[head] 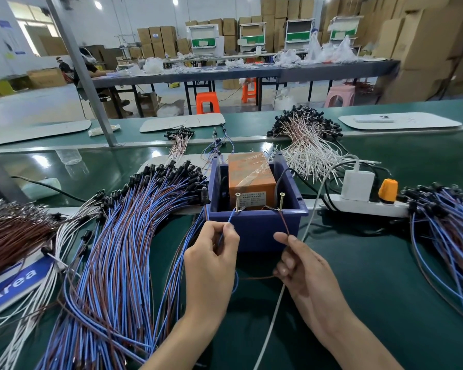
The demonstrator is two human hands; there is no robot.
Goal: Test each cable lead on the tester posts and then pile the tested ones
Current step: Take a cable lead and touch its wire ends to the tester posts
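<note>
A blue bin [254, 228] holds an orange tester box [250, 177], with two screw posts on its front rim. My left hand [211, 260] pinches a blue wire [231, 217] whose tip touches the left post [237, 202]. My right hand [302, 265] pinches a brown wire [284, 222] whose tip touches the right post [281, 201]. Both wires belong to one lead that loops between my hands. A large pile of blue and brown leads [123, 236] with black end caps lies to the left. A smaller pile of blue and brown leads [447, 222] lies at the right.
A white power strip [364, 206] with a white adapter and an orange plug lies right of the bin. A white cable [292, 276] runs across the green mat. A white-wire bundle [305, 140] lies behind the bin. Brown leads [11, 231] sit at far left.
</note>
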